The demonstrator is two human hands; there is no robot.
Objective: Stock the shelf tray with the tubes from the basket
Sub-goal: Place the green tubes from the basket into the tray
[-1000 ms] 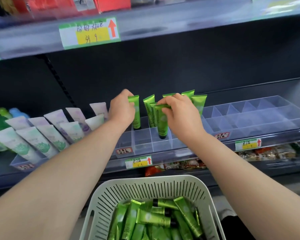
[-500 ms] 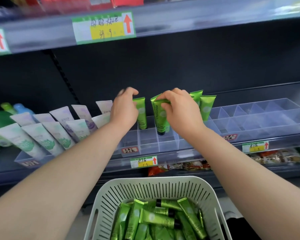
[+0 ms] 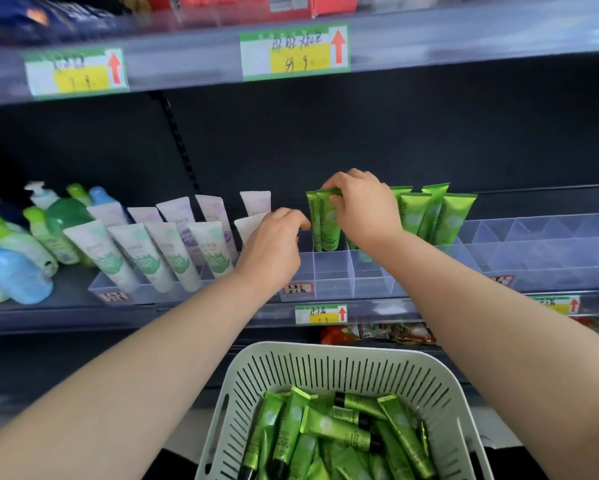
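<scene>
Two green tubes (image 3: 325, 221) stand side by side in a back compartment of the clear divided shelf tray (image 3: 332, 271). My right hand (image 3: 364, 211) pinches their crimped tops from above. My left hand (image 3: 274, 245) hovers just left of them with its fingers loosely curled around nothing, its index fingertip close to the nearer tube. Several more green tubes (image 3: 426, 216) stand upright in the tray behind my right wrist. Below, the pale slotted basket (image 3: 325, 368) holds a loose pile of several green tubes (image 3: 336, 427).
White tubes (image 3: 159, 247) lean in a second clear tray at the left, with green and blue bottles (image 3: 17, 271) beyond them. The tray's right compartments (image 3: 533, 244) hold nothing. An upper shelf edge (image 3: 464, 36) with price labels overhangs. Snack packs (image 3: 395, 332) lie on the shelf below.
My left hand let go of its tube and dropped lower, fingers curling in. My right hand brought its tube beside that one, so both now stand together in the back row.
</scene>
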